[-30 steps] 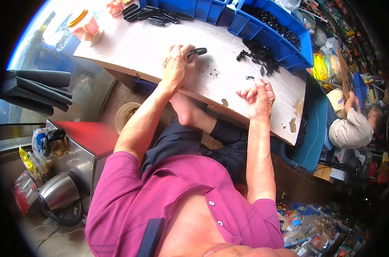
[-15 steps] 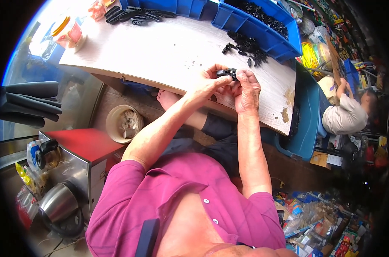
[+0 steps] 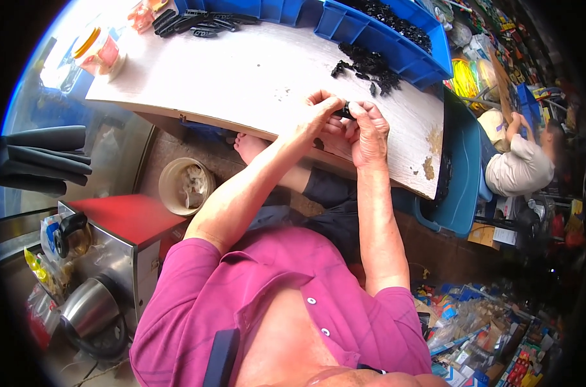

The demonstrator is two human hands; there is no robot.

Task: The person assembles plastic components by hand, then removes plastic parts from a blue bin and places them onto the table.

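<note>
Above the near edge of the pale table (image 3: 196, 71), both hands meet around a small black plastic part (image 3: 346, 111). My left hand (image 3: 319, 116) is closed on its left side, thumb and fingers pinching it. My right hand (image 3: 370, 132) grips the other side with thumb and fingertips. Fingers cover most of the part, so its exact kind cannot be made out. Just beyond the hands lies a loose heap of small black plastic pieces (image 3: 368, 68). Long black plastic pieces (image 3: 202, 22) are piled at the far left of the table.
A blue bin (image 3: 383, 48) of black parts stands at the far right of the table, beside another blue bin (image 3: 248, 11). A jar (image 3: 98, 55) stands far left. On the floor are a bucket (image 3: 166, 187) and a teal tub (image 3: 457, 206). Another person (image 3: 519, 169) sits at right.
Both hands have closed further round the black part, which shows less now. The left fingers have shifted slightly up and the view has moved a little.
</note>
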